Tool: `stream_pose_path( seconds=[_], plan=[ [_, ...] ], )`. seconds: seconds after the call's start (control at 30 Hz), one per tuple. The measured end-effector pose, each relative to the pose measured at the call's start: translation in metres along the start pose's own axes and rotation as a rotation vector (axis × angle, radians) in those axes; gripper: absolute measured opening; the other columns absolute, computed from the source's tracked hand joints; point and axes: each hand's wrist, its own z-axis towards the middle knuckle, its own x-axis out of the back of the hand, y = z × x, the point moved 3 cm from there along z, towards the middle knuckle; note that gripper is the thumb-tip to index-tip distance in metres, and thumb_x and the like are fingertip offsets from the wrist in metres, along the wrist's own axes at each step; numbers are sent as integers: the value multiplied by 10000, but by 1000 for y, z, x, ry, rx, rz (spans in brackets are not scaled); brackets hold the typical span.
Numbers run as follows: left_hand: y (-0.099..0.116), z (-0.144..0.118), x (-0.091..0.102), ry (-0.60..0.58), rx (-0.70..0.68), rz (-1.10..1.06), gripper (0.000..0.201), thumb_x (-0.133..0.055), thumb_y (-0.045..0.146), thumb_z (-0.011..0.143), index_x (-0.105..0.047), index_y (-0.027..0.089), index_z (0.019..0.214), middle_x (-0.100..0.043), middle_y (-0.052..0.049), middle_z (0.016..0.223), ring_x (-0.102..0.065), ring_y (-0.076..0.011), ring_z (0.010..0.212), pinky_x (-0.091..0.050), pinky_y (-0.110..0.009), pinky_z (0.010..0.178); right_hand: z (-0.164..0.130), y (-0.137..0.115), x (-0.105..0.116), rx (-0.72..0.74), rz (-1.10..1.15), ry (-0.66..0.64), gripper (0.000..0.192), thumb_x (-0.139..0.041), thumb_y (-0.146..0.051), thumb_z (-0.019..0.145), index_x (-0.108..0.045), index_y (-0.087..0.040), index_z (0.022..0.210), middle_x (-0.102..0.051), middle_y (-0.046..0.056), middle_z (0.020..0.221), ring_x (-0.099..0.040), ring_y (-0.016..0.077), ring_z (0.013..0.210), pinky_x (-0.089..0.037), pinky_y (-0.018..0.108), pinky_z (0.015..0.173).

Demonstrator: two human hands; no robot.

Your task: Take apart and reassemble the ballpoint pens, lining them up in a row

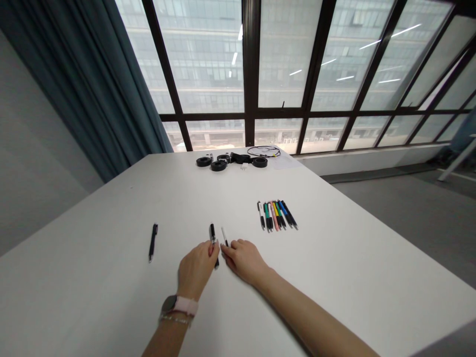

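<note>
My left hand (199, 265), with a watch on its wrist, is closed around the middle of a black pen (212, 231); both pen ends stick out past the fingers. Just to its right, my right hand (246, 259) pinches a thin white pen (223, 235) near its dark lower part, most of which the fingers hide. The two pens are close together but apart. Farther left, a single black pen (152, 243) lies on the white table (111, 277), touched by neither hand.
Several coloured pens (277, 215) lie side by side in a row to the right. At the table's far end are black rolls (218, 166), a dark bundle (241, 158) and a coiled black cable (263, 150). Windows stand behind, with a blue curtain (92, 84) at the left.
</note>
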Motion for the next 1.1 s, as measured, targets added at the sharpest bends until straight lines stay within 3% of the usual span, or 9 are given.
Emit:
stream_pose_path(
  seconds=[0.33,0.67,1.1],
  plan=[
    [6,2,-4,-19,-48,1,431,-282,439,937,-587,212,734,-668,-34,707,-606,-172,637,-278,-270,542,-4,2,3,-60,106,85,226,-431,-251,945,-631,-192,1030,-633,55,863,-572,169,819,-383,270,724],
    [7,2,0,-35,-51,5,422,-294,431,934,-551,209,683,-649,-22,663,-584,-161,598,-252,-268,531,-4,22,1,-394,309,175,166,-512,-262,911,-655,-185,948,-653,36,880,-590,154,828,-390,247,742],
    [8,2,1,-52,-40,27,412,-308,430,933,-572,207,708,-671,-31,704,-605,-160,627,-267,-262,534,-5,19,3,-346,299,148,133,-549,-250,882,-636,-189,963,-672,28,888,-593,165,839,-393,259,749]
  ],
)
